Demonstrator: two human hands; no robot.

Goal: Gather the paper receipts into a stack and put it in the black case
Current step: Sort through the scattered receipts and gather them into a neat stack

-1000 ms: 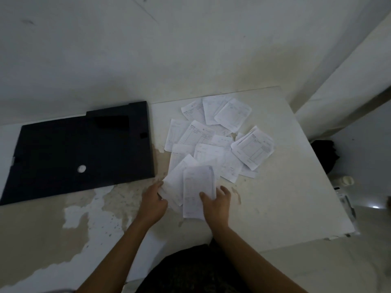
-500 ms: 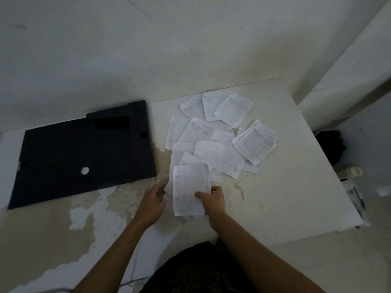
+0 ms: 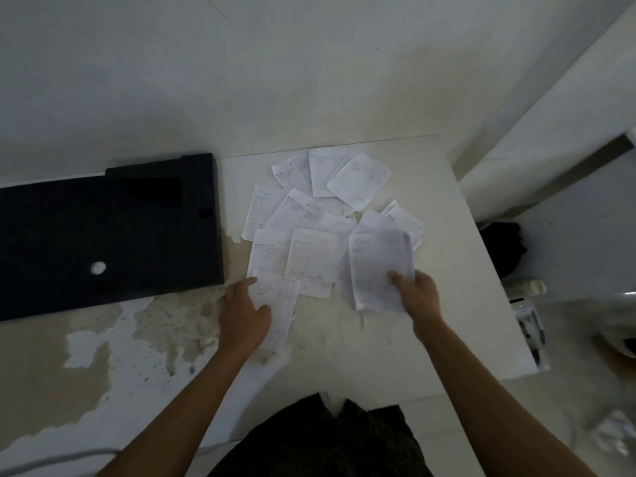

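Gathering step: right hand point(image 3: 418, 297) grip clasps a partial stack point(image 3: 378, 270); left hand point(image 3: 244, 315), apparently flat, presses a receipt point(image 3: 278, 304) beside the black case point(image 3: 103, 232). Next: lift it onto the stack.

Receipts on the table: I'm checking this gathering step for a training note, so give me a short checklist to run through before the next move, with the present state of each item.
1. Right hand has a firm pinch on the held receipts: ok, thumb on top, sheets lifted.
2. Left hand is on the next receipt: ok, it touches its left edge; a secure hold, cannot tell.
3. All receipts gathered: not ok, the loose receipts lie spread and overlapping on the table.
4. Held sheets squared into a stack: cannot tell, blurred.
5. Black case ready to receive: cannot tell, its opening is not visible.
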